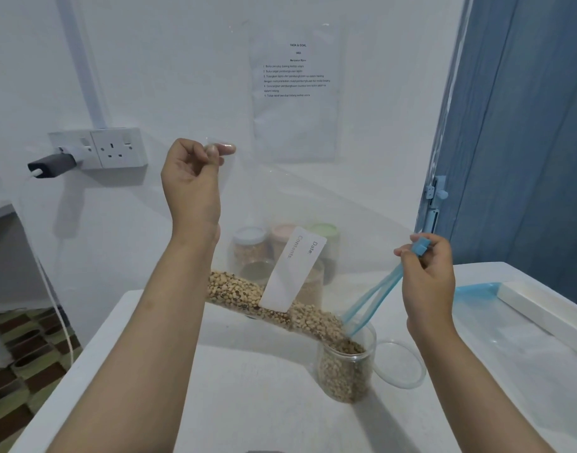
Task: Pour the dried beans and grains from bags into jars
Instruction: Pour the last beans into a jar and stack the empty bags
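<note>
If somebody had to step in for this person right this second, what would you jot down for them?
Left hand: pinch grip on the raised bottom corner of the clear bag.
Right hand: grips the bag's blue zip end, mouth over the open jar.
Done: jar well over half full of beans; its lid lies beside it.
Left: beans remain in the bag; finish pouring, then put the lid on. Three lidded jars stand behind.

a plain room set up as a recording station, likely in a home: a printed task sheet (297, 89) on the white wall, a double wall socket (117, 148), a white tabletop (248, 371), patterned floor tiles (19, 354), a blue door (525, 125).
</note>
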The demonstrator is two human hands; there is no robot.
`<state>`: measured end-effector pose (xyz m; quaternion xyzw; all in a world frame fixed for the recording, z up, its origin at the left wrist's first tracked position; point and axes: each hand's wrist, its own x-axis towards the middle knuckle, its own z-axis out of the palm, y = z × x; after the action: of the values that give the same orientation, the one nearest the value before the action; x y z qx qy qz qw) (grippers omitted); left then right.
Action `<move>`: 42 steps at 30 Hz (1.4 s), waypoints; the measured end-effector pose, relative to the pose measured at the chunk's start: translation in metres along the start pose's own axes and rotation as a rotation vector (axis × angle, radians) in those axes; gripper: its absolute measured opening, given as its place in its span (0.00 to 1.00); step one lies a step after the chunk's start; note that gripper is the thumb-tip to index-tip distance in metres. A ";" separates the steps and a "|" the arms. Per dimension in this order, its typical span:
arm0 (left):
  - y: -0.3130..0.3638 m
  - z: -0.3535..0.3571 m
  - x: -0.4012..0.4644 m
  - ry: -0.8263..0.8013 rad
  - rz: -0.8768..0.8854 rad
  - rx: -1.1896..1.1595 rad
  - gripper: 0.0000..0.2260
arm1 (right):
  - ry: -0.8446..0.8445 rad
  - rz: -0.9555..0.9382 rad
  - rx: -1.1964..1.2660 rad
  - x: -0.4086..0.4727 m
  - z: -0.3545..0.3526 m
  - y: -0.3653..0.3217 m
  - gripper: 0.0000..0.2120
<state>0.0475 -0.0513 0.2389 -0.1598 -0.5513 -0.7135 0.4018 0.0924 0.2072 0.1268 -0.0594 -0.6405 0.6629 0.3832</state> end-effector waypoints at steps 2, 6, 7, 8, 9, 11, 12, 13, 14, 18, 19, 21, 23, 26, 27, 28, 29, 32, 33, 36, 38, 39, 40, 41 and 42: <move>0.000 0.000 0.000 0.000 0.001 0.001 0.14 | -0.001 0.000 -0.005 0.000 0.000 0.000 0.10; 0.000 0.000 0.000 0.003 0.000 0.003 0.14 | -0.002 -0.001 -0.012 0.000 0.000 0.000 0.10; 0.000 0.001 0.000 0.003 0.001 0.003 0.14 | -0.002 0.002 -0.011 0.001 0.000 0.000 0.10; 0.000 0.001 0.000 0.004 0.001 0.004 0.14 | -0.001 0.007 -0.006 0.001 0.000 -0.001 0.11; -0.001 0.001 -0.001 0.004 0.001 0.005 0.14 | 0.002 0.014 0.003 0.001 0.000 -0.001 0.11; -0.001 0.002 -0.001 0.002 -0.001 0.005 0.14 | 0.009 0.030 0.017 0.002 0.000 -0.001 0.13; -0.001 0.003 -0.001 0.002 -0.001 0.007 0.14 | 0.010 0.034 0.018 0.002 0.000 -0.001 0.13; -0.001 0.003 -0.001 0.002 -0.002 0.008 0.14 | 0.011 0.036 0.015 0.002 -0.001 0.000 0.13; -0.001 0.004 -0.001 0.002 -0.002 0.008 0.14 | 0.011 0.037 0.011 0.002 -0.002 0.001 0.13; -0.001 0.007 -0.001 -0.001 0.005 0.008 0.13 | 0.006 0.031 0.004 0.003 -0.004 0.004 0.10; -0.001 0.007 -0.001 -0.002 0.008 0.007 0.13 | 0.005 0.029 0.003 0.003 -0.005 0.004 0.10; -0.001 0.008 -0.001 -0.004 0.010 0.002 0.13 | 0.006 0.025 0.008 0.003 -0.005 0.004 0.11; -0.002 0.009 -0.001 -0.002 0.008 0.001 0.13 | 0.008 0.025 0.008 0.003 -0.006 0.004 0.13; -0.003 0.008 -0.001 -0.004 0.004 -0.006 0.12 | 0.020 0.027 0.008 0.003 -0.006 0.005 0.13; -0.002 0.009 -0.001 -0.008 0.005 -0.006 0.12 | 0.023 0.030 0.011 0.003 -0.006 0.005 0.14; -0.002 0.009 -0.001 -0.011 0.007 -0.005 0.12 | 0.025 0.032 0.013 0.003 -0.006 0.006 0.13; -0.002 0.010 -0.002 -0.012 0.009 -0.004 0.13 | 0.026 0.032 0.012 0.003 -0.006 0.006 0.13; -0.002 0.012 -0.002 -0.015 0.015 0.004 0.13 | 0.028 0.034 0.005 0.004 -0.007 0.007 0.13; -0.003 0.013 -0.001 -0.016 0.017 0.008 0.12 | 0.030 0.037 0.004 0.004 -0.008 0.007 0.13; -0.004 0.016 -0.001 -0.019 0.019 0.029 0.11 | 0.038 0.047 0.002 0.004 -0.010 0.009 0.13; -0.004 0.018 -0.002 -0.021 0.019 0.035 0.11 | 0.042 0.053 0.001 0.005 -0.011 0.009 0.13; -0.004 0.018 -0.002 -0.023 0.019 0.037 0.11 | 0.045 0.055 0.000 0.005 -0.011 0.010 0.13; -0.003 0.019 -0.002 -0.026 0.018 0.038 0.10 | 0.048 0.058 -0.001 0.005 -0.012 0.010 0.12; -0.003 0.020 -0.003 -0.030 0.015 0.039 0.10 | 0.050 0.061 -0.002 0.005 -0.012 0.011 0.12; -0.003 0.021 -0.003 -0.034 0.013 0.037 0.09 | 0.051 0.063 -0.002 0.006 -0.013 0.011 0.11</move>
<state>0.0430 -0.0307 0.2421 -0.1681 -0.5702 -0.6976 0.3999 0.0907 0.2219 0.1168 -0.0968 -0.6290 0.6722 0.3784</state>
